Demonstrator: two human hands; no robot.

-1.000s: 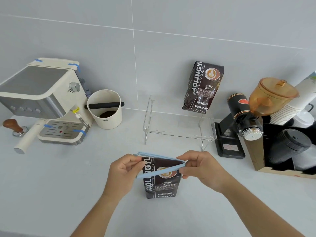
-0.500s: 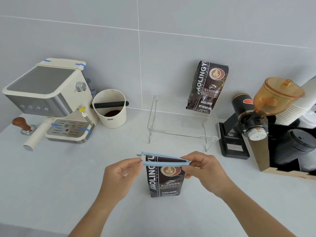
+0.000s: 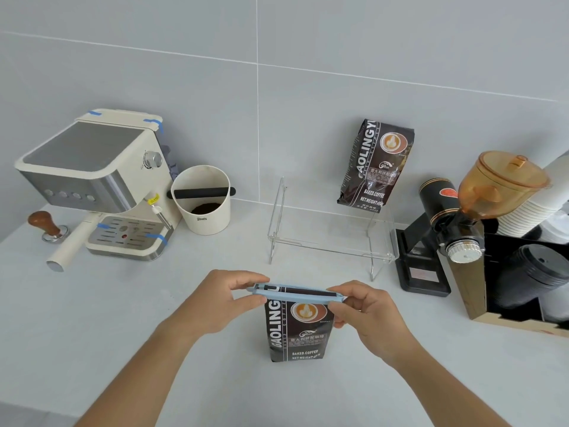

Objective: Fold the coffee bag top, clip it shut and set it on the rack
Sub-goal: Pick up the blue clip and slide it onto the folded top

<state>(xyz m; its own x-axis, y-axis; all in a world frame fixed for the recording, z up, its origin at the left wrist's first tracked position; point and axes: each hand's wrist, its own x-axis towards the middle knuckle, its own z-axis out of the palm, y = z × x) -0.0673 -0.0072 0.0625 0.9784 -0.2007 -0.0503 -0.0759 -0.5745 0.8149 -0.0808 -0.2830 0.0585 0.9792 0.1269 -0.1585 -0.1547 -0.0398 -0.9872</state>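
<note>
A dark coffee bag [image 3: 297, 329] stands upright on the counter in front of me. A light blue clip [image 3: 295, 294] lies across its folded top, nearly closed. My left hand [image 3: 220, 303] pinches the clip's left end. My right hand [image 3: 368, 315] pinches its right end and the bag's top corner. A clear acrylic rack [image 3: 331, 238] stands behind the bag near the wall. A second coffee bag [image 3: 375, 166] leans against the wall on the rack's right side.
A cream espresso machine [image 3: 95, 183] and a tamper [image 3: 46, 221] stand at the left. A white knock box [image 3: 201, 203] sits beside them. A black grinder [image 3: 452, 223] with an amber hopper and a box of cups [image 3: 529, 266] stand at the right.
The clip's front arm has swung up from its open, slanted position and now lies flat along the bag's top. Both hands stay on the clip's ends. The view has shifted slightly.
</note>
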